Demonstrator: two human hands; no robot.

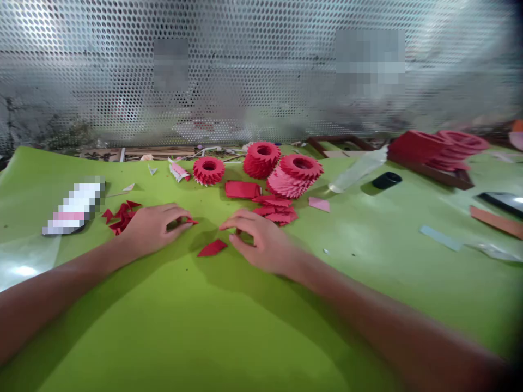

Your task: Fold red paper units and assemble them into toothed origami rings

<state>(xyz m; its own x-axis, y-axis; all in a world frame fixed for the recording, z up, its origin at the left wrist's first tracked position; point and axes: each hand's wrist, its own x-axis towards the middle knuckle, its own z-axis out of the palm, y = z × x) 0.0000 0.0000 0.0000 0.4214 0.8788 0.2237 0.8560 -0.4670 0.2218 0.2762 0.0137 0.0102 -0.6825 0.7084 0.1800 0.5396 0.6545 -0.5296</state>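
Between thumb and fingertips my left hand (157, 228) pinches a small red folded paper piece (193, 221). Its wrist is beside a loose pile of red folded paper pieces (122, 216). My right hand (263, 239) hovers to the right, thumb and index finger apart, and I see nothing between them. Just left of its thumb a flat red paper piece (212, 248) lies on the green table cover (204, 326). Behind the right hand is a stack of red paper pieces (280, 209), with a red wrapped packet (242, 189) beyond it.
Ring-shaped red and pink paper stacks (295, 174) stand at the back, beside a smaller red ring (208, 170). A phone (75, 208) lies at left. To the right are a clear glue bottle (359, 169), a black cylinder (387, 180) and a brown tray (449, 175) holding red paper pieces.
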